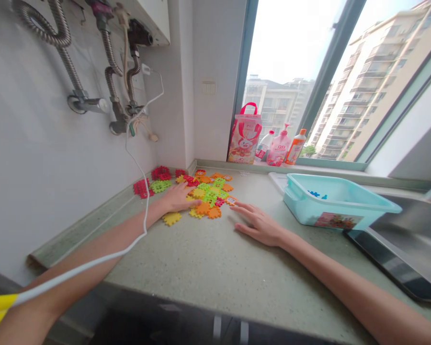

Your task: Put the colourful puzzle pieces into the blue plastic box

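A heap of flat plastic snowflake-shaped toy pieces [204,194] in red, green, yellow and orange lies on the speckled countertop [201,268] near the back wall. My left hand [177,198] rests flat on the left side of the heap, fingers stretched over the pieces. My right hand [258,224] lies palm down on the counter just right of the heap, fingers spread and pointing at an orange piece [231,200]. Neither hand holds anything. A light blue plastic tub [335,203] to the right holds a few blue pieces [314,194].
A pink bag [244,136] and bottles [286,147] stand on the window sill. A sink [409,239] is at the right. Metal hoses [109,72] hang on the left wall, and a white cable [140,167] crosses my left arm.
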### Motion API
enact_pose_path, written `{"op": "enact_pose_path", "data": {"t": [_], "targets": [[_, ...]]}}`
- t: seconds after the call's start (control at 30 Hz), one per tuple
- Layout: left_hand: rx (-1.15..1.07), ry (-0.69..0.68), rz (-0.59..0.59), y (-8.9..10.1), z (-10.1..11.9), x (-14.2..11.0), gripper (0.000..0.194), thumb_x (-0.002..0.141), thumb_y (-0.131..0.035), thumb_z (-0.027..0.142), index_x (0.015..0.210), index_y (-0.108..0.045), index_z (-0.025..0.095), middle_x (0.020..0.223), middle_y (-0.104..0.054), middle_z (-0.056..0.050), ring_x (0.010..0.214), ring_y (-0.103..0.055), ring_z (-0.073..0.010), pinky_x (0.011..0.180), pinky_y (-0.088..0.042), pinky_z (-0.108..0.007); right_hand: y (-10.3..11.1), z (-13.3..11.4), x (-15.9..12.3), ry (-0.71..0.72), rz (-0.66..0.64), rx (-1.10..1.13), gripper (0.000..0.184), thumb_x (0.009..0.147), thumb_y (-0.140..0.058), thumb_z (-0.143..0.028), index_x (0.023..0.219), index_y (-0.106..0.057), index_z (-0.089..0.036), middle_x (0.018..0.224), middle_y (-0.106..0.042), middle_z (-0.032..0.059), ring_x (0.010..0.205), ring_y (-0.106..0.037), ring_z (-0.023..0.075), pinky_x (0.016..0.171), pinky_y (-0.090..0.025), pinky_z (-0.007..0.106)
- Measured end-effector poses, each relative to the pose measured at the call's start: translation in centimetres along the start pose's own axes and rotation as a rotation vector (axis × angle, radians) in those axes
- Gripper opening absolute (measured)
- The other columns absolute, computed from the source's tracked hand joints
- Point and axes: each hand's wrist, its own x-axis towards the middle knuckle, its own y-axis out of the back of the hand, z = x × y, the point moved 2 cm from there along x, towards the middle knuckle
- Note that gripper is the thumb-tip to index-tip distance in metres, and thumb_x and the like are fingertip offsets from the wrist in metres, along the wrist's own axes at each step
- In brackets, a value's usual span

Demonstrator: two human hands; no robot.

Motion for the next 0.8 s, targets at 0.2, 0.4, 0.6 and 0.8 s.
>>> {"op": "enact_pose_path", "data": {"t": [0.2,0.4,0.6,0.8], "targets": [[-0.068,-0.084,0.086,0.6,0.8,0.2,0.078,0.101,-0.033,0.077,0.16,-0.045,0.029,0.167,-0.04,-0.009,0.154,-0.037,-0.0332,0.125,-0.029,-0.049,-0.7,0.7,3.4,0.023,0.063,0.007,0.057,0.102,-0.059,-0.048,0.154,-0.051,-0.027,0.16,-0.049,0.0129,0.146,-0.05,0.0307,0.123,-0.039,0.053],[0.124,0.165,0.183,3.0,-5.8,0.4,0.052,0.099,-0.045,0.051,0.133,-0.07,0.021,0.132,-0.071,-0.014,0.126,-0.063,-0.035,0.112,-0.043,-0.048,-1.9,2.2,8.1,0.051,0.029,-0.03,0.047,0.103,-0.057,-0.047,0.14,-0.065,-0.02,0.153,-0.058,0.0141,0.144,-0.052,0.0296,0.123,-0.039,0.049],[0.173,0.332,0.151,1.8,-11.0,-0.1,0.074,0.092,-0.05,0.074,0.137,-0.065,0.017,0.134,-0.069,-0.021,0.124,-0.065,-0.04,0.104,-0.05,-0.048,-2.4,2.7,8.5,0.024,0.116,-0.054,0.047,0.102,-0.055,-0.044,0.144,-0.06,-0.023,0.15,-0.06,0.012,0.14,-0.056,0.0282,0.121,-0.041,0.049],[0.133,0.388,0.156,-0.1,-10.9,0.7,0.081,0.097,-0.043,0.075,0.147,-0.055,0.012,0.139,-0.065,-0.025,0.13,-0.061,-0.0416,0.109,-0.047,-0.05,-2.4,2.7,8.1,0.034,0.121,-0.101,0.042,0.103,-0.054,-0.038,0.141,-0.064,-0.023,0.146,-0.064,0.0118,0.137,-0.058,0.0277,0.119,-0.043,0.047]]}}
